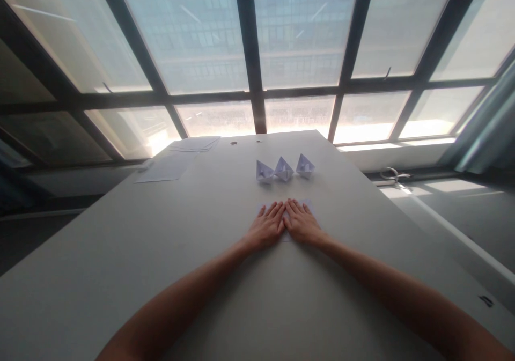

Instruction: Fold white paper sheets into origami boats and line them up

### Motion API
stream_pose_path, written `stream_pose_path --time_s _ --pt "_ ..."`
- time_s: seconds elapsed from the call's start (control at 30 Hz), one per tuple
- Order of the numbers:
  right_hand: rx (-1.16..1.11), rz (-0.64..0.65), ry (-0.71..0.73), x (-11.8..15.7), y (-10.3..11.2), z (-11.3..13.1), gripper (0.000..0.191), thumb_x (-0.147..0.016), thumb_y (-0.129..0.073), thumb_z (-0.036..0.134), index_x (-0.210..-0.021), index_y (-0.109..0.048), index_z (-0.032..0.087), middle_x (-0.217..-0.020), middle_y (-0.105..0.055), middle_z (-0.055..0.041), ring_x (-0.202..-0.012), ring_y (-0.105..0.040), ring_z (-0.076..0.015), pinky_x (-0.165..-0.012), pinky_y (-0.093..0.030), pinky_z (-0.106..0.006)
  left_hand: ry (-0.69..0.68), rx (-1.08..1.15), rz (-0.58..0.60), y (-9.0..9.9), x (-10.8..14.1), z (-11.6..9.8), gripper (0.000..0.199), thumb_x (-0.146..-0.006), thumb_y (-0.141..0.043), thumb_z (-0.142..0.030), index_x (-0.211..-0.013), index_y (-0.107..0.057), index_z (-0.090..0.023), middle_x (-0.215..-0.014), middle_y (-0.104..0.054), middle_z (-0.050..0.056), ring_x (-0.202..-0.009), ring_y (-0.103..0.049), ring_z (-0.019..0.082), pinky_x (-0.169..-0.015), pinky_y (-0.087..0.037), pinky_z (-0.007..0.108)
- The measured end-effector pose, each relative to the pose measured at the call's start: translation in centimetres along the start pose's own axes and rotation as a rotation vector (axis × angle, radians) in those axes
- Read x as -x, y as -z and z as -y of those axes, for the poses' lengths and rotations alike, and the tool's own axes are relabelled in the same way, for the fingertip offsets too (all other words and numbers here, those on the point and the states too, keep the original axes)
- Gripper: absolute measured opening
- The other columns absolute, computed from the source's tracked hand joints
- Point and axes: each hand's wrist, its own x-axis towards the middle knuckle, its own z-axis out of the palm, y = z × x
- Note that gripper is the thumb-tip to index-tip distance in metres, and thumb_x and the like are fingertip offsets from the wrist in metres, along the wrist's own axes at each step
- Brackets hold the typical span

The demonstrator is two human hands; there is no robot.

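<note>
A sheet of white paper (287, 236) lies flat on the white table, mostly covered by my hands. My left hand (267, 226) rests palm down on its left part, fingers stretched forward. Beside it, my right hand (301, 222) presses flat on the right part, and the two hands meet near the middle. Only small edges of the paper show around the fingers and between the wrists, so its folds are hidden. Just beyond my fingertips stand three folded paper boats in a row: a left one (264, 172), a middle one (283, 169) and a right one (305, 166).
Loose white sheets (164, 168) lie at the table's far left, with more paper (195, 144) behind them. A round cable hole (234, 143) sits near the far edge of the table (161, 243). Tall windows rise behind; a white cable (394, 174) lies off to the right.
</note>
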Motion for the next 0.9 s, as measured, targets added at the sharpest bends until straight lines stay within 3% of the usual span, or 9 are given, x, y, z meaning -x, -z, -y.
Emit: stream_pose_path --time_s 0.13,0.4,0.9 --pt "0.026 0.001 -0.070 0.1 0.3 -1.3 0.069 -0.097 -0.028 0.047 -0.152 -0.026 0.007 -0.159 -0.020 -0.0132 -0.147 -0.015 -0.0247 -0.119 -0.009 -0.046 0.059 0.006 -0.032 0.0 0.2 0.7 0.064 -0.099 -0.026 -0.050 -0.153 -0.026 -0.016 -0.160 -0.022 0.009 -0.148 -0.017 0.024 -0.119 -0.010 0.046" --pt "0.083 0.032 -0.135 0.4 1.0 -3.7 0.071 -0.097 -0.024 0.049 -0.153 -0.021 0.007 -0.160 -0.016 -0.0134 -0.148 -0.009 -0.0264 -0.117 0.003 -0.054 0.147 -0.021 -0.014 0.4 1.6 2.7 0.069 -0.097 -0.028 -0.055 -0.153 -0.024 -0.015 -0.160 -0.019 0.011 -0.148 -0.015 0.026 -0.118 -0.009 0.048" --pt "0.070 0.001 -0.160 0.3 1.1 -4.4 0.069 -0.097 -0.026 0.046 -0.152 -0.023 0.006 -0.159 -0.019 -0.0155 -0.148 -0.012 -0.0267 -0.117 -0.004 -0.053 0.266 -0.062 -0.010 0.8 2.0 3.5 0.081 -0.094 -0.025 -0.063 -0.152 -0.024 -0.007 -0.159 -0.017 0.018 -0.148 -0.014 0.031 -0.117 -0.010 0.050"
